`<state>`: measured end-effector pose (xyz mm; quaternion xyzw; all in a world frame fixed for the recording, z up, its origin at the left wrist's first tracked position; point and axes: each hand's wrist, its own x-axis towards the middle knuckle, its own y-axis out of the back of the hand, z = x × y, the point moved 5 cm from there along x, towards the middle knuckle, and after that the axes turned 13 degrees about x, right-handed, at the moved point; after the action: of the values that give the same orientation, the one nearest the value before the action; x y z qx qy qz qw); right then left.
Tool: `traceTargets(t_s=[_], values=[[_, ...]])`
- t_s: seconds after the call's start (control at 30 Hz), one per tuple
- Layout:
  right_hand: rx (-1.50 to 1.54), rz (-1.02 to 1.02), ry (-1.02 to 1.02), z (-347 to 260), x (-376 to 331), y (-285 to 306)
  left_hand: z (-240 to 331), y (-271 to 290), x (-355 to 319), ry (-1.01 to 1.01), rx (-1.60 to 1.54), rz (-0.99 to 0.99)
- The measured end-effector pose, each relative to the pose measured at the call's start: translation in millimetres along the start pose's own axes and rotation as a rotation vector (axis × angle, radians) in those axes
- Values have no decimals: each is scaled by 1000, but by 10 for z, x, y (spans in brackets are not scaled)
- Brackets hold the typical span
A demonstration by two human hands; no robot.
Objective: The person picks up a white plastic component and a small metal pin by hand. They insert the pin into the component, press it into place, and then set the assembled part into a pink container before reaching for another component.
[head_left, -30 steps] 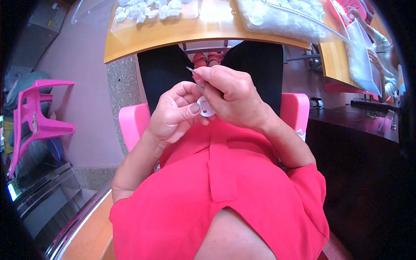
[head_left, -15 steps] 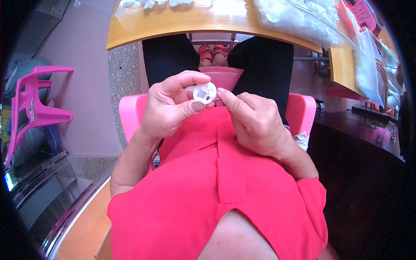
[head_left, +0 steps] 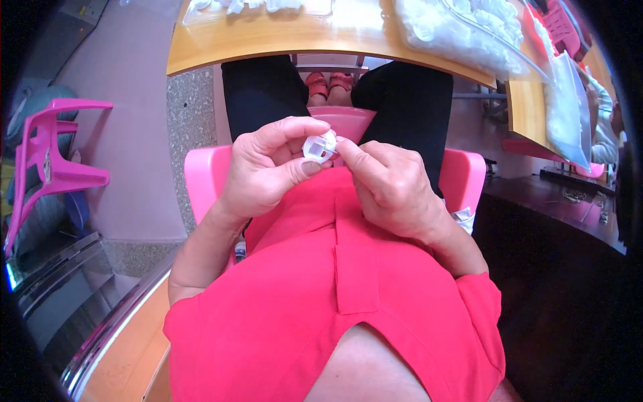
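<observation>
A small round white plastic part (head_left: pixel 312 149) with an opening through it is held up over my lap. The fingers and thumb of my left hand (head_left: pixel 264 164) grip it by its edge, the thumb lying along its near side. My right hand (head_left: pixel 395 181) is curled closed, and its index fingertip meets the right rim of the part. Something small and pale shows at that fingertip, too little of it to name. The other fingers of that hand are folded under and partly hidden.
Ahead is a wooden table (head_left: pixel 268 48) bearing a clear tray (head_left: pixel 315 8) of white pieces on the left and a clear bag (head_left: pixel 462 33) of white plastic pieces on the right. A pink chair (head_left: pixel 60 171) stands at left. Another person's arm (head_left: pixel 606 134) shows at far right.
The white part has tilted in my left hand, so its opening faces differently. My right fingertip stays at its edge. At far right, the other person's arm has shifted.
</observation>
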<state>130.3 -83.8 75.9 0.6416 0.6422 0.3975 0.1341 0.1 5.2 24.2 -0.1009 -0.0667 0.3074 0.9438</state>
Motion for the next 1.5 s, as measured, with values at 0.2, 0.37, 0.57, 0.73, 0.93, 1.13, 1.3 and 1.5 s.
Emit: traceTargets(t_s=[0.2, 0.37, 0.57, 0.73, 0.93, 1.13, 1.3, 1.5], values=[[45, -17, -34, 30, -1, -5, 6, -4, 7, -1, 8, 0], [129, -13, -77, 58, 14, -8, 7, -23, -2, -28, 47, 5], [126, 17, -117, 68, 6, -16, -6, -16, 24, -37, -33, 39], [-80, 68, -94, 3, -9, 19, -34, 14, 29, 28, -84, 114], [-170, 64, -78, -54, 18, 15, -45, -9, 23, -18, -96, 98], [-166, 38, -95, -49, 24, -10, -45, -20, 30, -28, -86, 94], [-174, 28, -108, -49, 31, -18, -41, -26, 36, -53, -64, 92], [-189, 40, -94, -48, 23, -29, -38, -32, 37, -37, -84, 99]])
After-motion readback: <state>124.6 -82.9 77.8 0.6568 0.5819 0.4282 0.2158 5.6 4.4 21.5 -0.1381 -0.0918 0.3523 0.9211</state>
